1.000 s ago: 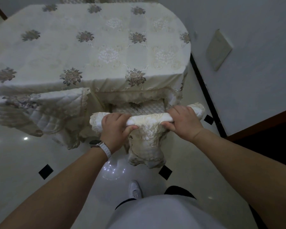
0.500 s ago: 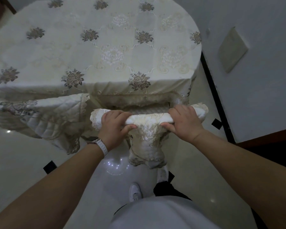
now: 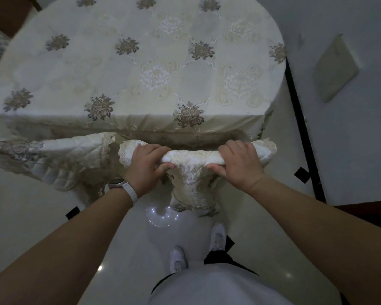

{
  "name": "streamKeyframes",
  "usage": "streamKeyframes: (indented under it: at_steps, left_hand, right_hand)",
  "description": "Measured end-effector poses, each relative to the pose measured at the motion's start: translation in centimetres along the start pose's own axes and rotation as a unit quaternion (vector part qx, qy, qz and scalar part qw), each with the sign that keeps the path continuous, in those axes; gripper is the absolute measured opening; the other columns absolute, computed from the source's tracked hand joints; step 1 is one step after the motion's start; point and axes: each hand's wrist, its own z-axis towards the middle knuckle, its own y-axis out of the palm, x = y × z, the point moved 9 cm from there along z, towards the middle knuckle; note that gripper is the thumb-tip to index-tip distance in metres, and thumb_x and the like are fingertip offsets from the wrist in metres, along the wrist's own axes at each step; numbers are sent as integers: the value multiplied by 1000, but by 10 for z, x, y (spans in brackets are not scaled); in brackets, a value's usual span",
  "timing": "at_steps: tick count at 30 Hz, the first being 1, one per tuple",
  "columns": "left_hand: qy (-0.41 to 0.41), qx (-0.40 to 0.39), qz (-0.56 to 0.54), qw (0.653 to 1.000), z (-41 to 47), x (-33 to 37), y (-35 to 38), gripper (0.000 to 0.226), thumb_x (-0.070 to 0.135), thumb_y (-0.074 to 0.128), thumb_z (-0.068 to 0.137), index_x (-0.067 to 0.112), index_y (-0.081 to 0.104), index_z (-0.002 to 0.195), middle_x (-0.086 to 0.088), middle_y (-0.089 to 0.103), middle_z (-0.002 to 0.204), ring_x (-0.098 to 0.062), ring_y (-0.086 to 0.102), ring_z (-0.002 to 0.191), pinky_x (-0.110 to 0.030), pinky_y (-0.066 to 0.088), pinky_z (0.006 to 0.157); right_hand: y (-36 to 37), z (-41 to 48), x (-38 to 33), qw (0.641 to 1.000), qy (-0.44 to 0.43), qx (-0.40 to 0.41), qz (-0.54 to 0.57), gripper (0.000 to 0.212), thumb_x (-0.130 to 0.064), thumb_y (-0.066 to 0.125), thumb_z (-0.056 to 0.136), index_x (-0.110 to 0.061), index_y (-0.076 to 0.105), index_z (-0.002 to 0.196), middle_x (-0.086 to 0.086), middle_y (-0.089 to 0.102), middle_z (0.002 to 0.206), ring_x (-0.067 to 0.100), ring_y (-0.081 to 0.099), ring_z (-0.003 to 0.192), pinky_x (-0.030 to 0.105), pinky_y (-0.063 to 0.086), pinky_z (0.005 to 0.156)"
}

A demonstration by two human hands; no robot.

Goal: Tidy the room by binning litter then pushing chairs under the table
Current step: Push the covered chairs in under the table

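A: Both hands are clamped on the chair (image 3: 194,158), on its covered top rail. The left hand (image 3: 144,167) wraps the rail near its left end, fingers over the top, thumb underneath.

B: And the right hand (image 3: 238,165) grips the same way towards the right end. There's a white watch (image 3: 123,187) on the left wrist.

A: The chair's back sits right at the table (image 3: 141,69) edge at twelve o'clock, the seat hidden beneath the cloth.

B: A second chair (image 3: 59,157) stands at nine o'clock, just beside the first. White shoes (image 3: 178,258) show at six o'clock on the glossy floor (image 3: 31,216), and the wall (image 3: 350,139) runs at three.
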Motion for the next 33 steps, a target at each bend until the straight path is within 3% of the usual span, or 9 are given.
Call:
streamKeyframes:
  at_steps: [4,13,19,23,26,30,33]
  left_hand:
    - [-11,-11,7,1000,16,-6,4,56,57,54,84,13,68,116,-8,65,110,-27,53,102,-61,40,95]
    - [-19,-27,25,999,32,-9,7,55,55,52,85,13,66,117,-8,64,111,-29,54,102,-53,38,96]
    - [-23,-43,26,998,36,-6,5,56,56,48,85,15,65,118,-6,64,113,-29,54,107,-51,35,98]
    - [-21,-26,43,998,35,1,0,56,54,45,87,14,65,120,-7,64,119,-31,56,112,-48,41,95]
    - [-36,-18,39,998,29,6,-2,55,54,43,89,18,63,126,-6,61,129,-30,51,123,-48,40,101]
    - [-52,-25,19,998,25,7,-3,54,50,44,91,17,61,130,-7,60,132,-31,48,128,-50,38,107]
    - [-21,0,-6,1000,20,22,-9,48,41,51,90,11,63,126,-8,62,129,-30,51,124,-45,39,107]
  right_hand:
    - [7,13,9,1000,4,-5,-8,65,-71,36,88,-10,59,83,8,55,80,29,53,72,40,38,68]
    - [17,27,19,1000,-8,-16,-2,64,-70,36,89,-11,59,84,8,56,80,29,53,73,39,41,67]
    - [20,31,17,997,6,-74,-1,63,-69,36,86,-11,61,88,10,59,86,31,55,77,41,43,70]
    - [17,30,16,984,44,-170,-5,68,-70,25,87,-13,59,103,10,60,98,32,56,91,43,42,79]
    - [9,24,13,975,83,-206,1,70,-69,21,89,-15,56,116,9,59,111,31,54,105,45,38,92]
    - [-7,11,4,968,137,-206,32,57,-57,35,97,-19,45,137,6,48,139,25,39,130,42,26,109]
    - [-26,-1,1,967,161,-191,37,53,-51,42,97,-16,47,137,8,47,141,26,39,132,41,27,109]
